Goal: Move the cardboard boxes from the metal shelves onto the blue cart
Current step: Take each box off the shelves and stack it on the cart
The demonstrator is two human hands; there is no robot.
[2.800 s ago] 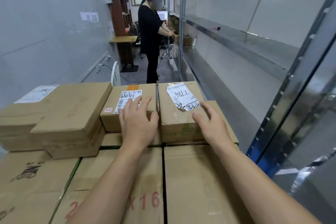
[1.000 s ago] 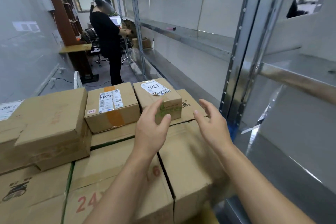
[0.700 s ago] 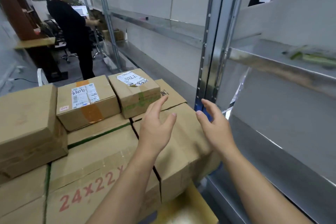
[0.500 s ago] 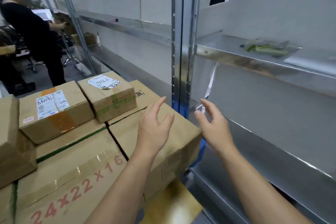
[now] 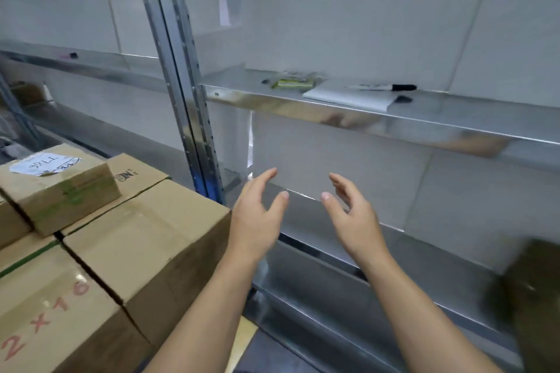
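At the shelves (image 5: 333, 113), grips released.
Left hand (image 5: 257, 221) and right hand (image 5: 356, 219) hover apart, fingers loosely spread, right of the stacked boxes (image 5: 145, 236).

Our left hand (image 5: 257, 218) and right hand (image 5: 354, 221) hover apart, palms facing, fingers loosely spread, before the metal shelves (image 5: 424, 127). Stacked cardboard boxes (image 5: 145, 230) stand to our left; a blurred brown box (image 5: 533, 297) sits lower right.
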